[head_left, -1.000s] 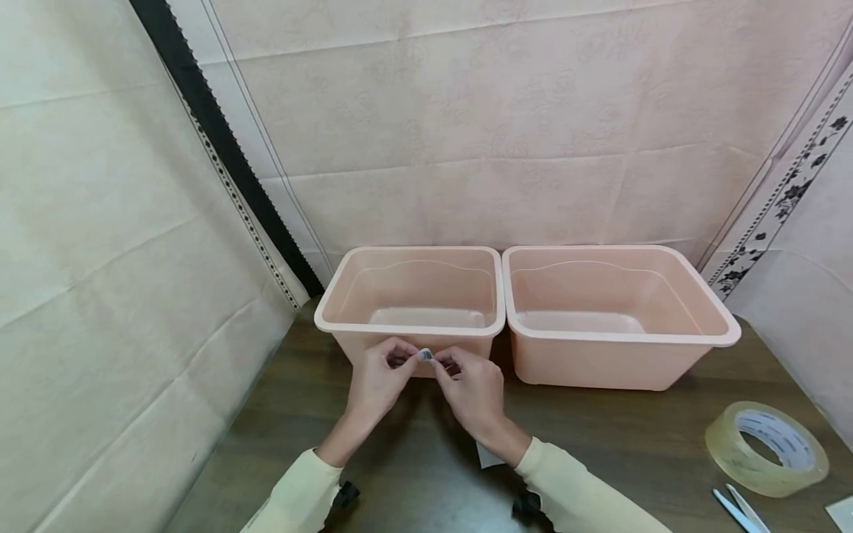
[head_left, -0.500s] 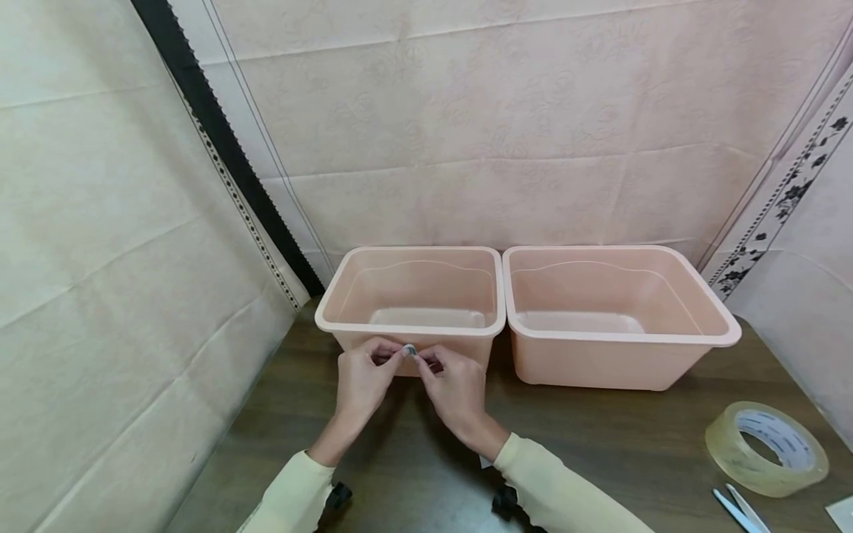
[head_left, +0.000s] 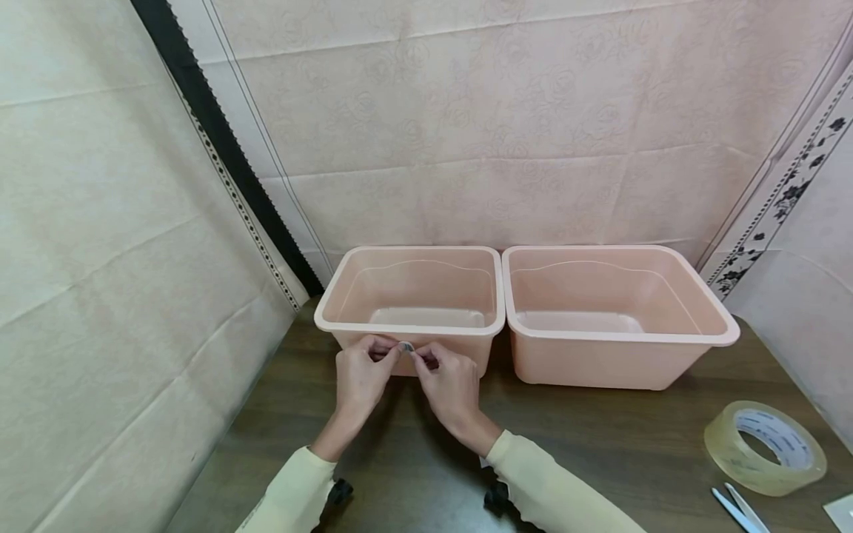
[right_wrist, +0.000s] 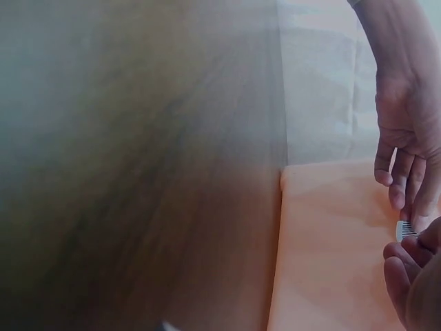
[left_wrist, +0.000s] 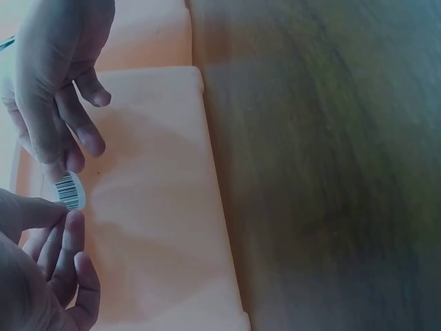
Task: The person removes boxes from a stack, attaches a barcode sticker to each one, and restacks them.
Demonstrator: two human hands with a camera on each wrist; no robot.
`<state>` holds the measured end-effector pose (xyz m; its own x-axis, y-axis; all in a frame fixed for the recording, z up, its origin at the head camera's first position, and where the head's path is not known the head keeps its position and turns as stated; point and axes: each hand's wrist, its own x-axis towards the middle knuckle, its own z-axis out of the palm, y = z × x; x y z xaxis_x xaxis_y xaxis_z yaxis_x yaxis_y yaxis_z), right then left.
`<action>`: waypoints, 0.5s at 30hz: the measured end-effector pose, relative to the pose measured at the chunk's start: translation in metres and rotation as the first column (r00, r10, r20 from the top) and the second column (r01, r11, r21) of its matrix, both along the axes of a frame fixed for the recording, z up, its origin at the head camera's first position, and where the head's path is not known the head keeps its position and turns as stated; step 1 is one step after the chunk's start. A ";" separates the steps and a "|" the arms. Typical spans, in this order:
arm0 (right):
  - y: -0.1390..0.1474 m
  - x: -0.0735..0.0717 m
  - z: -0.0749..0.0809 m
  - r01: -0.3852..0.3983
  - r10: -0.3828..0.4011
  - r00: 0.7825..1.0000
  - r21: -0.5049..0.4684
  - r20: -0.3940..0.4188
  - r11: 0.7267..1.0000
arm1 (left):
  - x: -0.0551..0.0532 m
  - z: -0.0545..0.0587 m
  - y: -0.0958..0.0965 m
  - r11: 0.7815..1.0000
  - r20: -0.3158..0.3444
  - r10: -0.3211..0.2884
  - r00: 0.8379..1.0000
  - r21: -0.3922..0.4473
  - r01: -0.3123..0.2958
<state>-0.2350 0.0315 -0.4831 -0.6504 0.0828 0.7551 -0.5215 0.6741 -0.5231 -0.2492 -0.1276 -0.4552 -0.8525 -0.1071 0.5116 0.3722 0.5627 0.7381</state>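
Observation:
A small white barcode sticker [left_wrist: 69,193] is stretched between my two hands, close to the front wall of the left pink bin [head_left: 413,327]. My left hand [head_left: 360,374] pinches one end of the sticker between thumb and forefinger. At the other end, the thumb and forefinger of my right hand [head_left: 449,381] pinch it. Black bars on the sticker show in both wrist views. In the head view the fingertips hide most of it, just below the bin's rim.
Right of it stands a second pink bin [head_left: 620,337], rims nearly touching. A roll of clear tape [head_left: 723,451], a light-blue tweezers-like tool [head_left: 740,509] and a white paper piece [head_left: 841,514] lie at the right of the wooden table [head_left: 600,444]. Cloth walls [head_left: 500,133] surround the table.
Both hands have moved left along the bin's front with the sticker between them, mostly in the first half second. The bins, tape and tool stay where they were.

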 end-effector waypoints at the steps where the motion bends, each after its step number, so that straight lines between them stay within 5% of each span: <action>1: 0.000 0.000 0.000 0.001 -0.001 1.000 -0.002 0.005 1.000 | -0.001 0.000 0.000 1.000 -0.002 0.006 1.000 -0.004 -0.006; 15: -0.002 -0.002 0.001 0.001 -0.001 1.000 -0.028 0.007 1.000 | -0.004 -0.005 0.003 0.998 -0.037 0.061 0.997 -0.030 -0.062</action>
<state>-0.2369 0.0296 -0.4821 -0.6558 0.1047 0.7476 -0.5169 0.6594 -0.5458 -0.2529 -0.1243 -0.4599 -0.8255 -0.1423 0.5461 0.3624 0.6080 0.7063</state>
